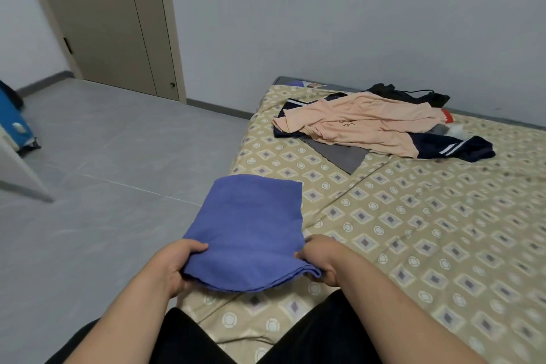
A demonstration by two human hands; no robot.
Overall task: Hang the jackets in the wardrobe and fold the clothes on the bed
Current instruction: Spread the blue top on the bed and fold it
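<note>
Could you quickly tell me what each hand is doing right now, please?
Left hand: closed, gripping the near left edge of the folded blue cloth.
Right hand: closed, gripping the near right edge of the same cloth.

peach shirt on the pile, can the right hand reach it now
Probably not yet: the right hand grips the folded blue cloth, and the peach shirt lies far up the patterned bed.

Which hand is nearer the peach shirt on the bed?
Right. The right hand grips the blue cloth at its right corner, toward the peach shirt; the left hand grips the opposite corner, farther off.
</note>
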